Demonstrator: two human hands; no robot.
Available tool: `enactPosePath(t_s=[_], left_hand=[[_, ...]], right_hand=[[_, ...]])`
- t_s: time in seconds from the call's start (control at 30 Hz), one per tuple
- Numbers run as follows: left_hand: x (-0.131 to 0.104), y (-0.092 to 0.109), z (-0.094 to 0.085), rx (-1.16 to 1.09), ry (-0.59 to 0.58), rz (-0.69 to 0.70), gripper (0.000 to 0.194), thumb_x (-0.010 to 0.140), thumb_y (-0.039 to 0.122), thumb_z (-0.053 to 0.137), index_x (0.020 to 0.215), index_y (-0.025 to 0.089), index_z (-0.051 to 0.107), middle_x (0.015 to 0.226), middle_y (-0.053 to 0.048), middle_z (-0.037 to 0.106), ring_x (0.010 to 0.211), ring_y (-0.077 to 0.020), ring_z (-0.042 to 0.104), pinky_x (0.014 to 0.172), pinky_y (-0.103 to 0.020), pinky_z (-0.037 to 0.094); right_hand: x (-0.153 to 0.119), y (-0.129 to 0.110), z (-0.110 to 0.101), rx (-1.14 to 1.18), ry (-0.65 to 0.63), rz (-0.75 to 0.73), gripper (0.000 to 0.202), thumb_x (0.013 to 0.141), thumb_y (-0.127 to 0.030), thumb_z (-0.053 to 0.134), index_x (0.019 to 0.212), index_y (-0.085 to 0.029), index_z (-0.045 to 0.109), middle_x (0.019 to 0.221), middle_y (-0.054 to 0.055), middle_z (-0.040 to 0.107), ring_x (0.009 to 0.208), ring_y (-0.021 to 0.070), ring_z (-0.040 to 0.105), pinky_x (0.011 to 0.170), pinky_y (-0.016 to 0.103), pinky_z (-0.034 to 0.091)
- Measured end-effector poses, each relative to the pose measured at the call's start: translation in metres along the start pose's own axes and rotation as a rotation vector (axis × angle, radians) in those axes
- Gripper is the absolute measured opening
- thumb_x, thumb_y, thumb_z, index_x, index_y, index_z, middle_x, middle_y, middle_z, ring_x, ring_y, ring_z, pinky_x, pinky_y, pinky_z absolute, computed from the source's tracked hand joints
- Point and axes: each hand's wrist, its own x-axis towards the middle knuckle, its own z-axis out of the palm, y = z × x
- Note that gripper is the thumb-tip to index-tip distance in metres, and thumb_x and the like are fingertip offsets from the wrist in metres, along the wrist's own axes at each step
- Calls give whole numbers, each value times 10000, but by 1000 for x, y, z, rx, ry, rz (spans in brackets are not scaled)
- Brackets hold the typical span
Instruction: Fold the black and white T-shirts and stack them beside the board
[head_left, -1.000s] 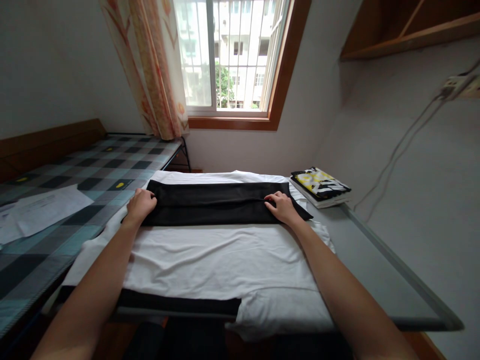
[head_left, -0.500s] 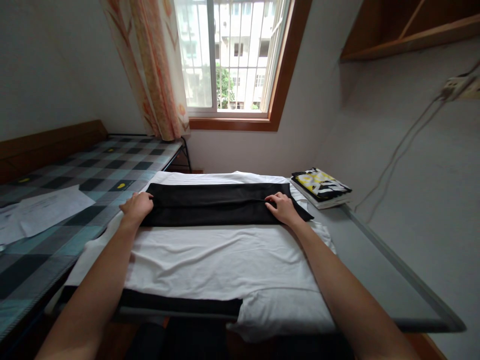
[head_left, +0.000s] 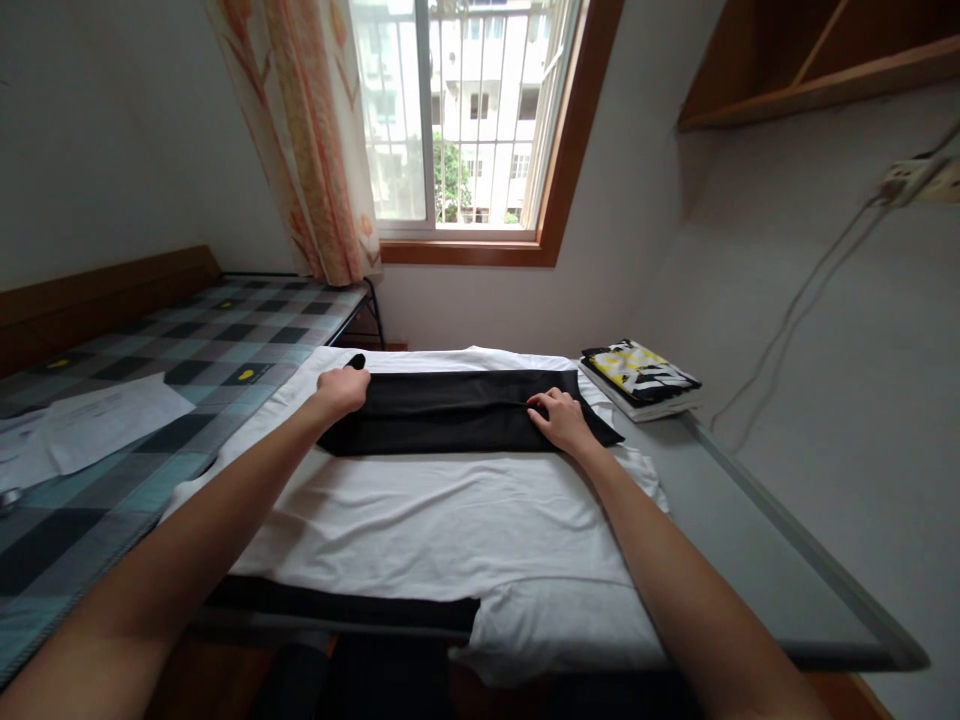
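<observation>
A long black garment, folded into a strip, lies across a white T-shirt spread on the table. My left hand is closed around the strip's left end and holds it raised and bent inward, with a bit of black cloth sticking up above the fist. Over near the strip's right end, my right hand lies on the cloth with its fingers spread, at the end of a lengthwise crease. The shirt's sleeve hangs over the front table edge.
Folded patterned clothing is stacked at the table's back right corner. The grey tabletop shows on the right. A bed with a checked cover and paper sheets stands on the left. A curtain hangs by the window.
My left hand has moved right with the left end of the black strip, lifting it and uncovering white shirt there. My right hand has stayed in about the same place.
</observation>
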Motion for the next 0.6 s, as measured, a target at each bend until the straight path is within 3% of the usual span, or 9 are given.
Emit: enactPosePath(t_s=[0.13, 0.27, 0.4, 0.6], left_hand=[[11, 20, 0, -76, -162, 77, 292, 716, 293, 719, 994, 204, 710, 930, -101, 734, 807, -262, 696, 718, -316, 531], [18, 23, 9, -257, -267, 81, 336, 735, 217, 645, 1062, 149, 685, 909, -123, 728, 622, -204, 680, 555, -276, 545], [20, 16, 16, -403, -196, 82, 343, 730, 179, 586, 1050, 133, 699, 814, -90, 722, 603, -178, 673, 553, -246, 545], [19, 23, 17, -410, 115, 197, 273, 733, 228, 574, 932, 183, 755, 783, -30, 722, 792, -196, 684, 717, -241, 513]], right_hand=[[-1, -2, -1, 7, -13, 7, 232, 890, -327, 533, 1035, -230, 685, 1026, 81, 614, 983, 254, 544, 836, 371, 380], [-1, -3, -2, 13, -16, 15, 219, 887, -322, 545, 1028, -234, 688, 1024, 77, 614, 988, 250, 544, 835, 362, 375], [0, -2, -1, 30, -9, 8, 219, 882, -319, 550, 1029, -232, 687, 1006, 76, 617, 982, 250, 546, 825, 358, 375], [0, -1, 0, 23, -3, -1, 217, 879, -324, 550, 1025, -238, 685, 1005, 76, 619, 985, 253, 549, 830, 365, 380]])
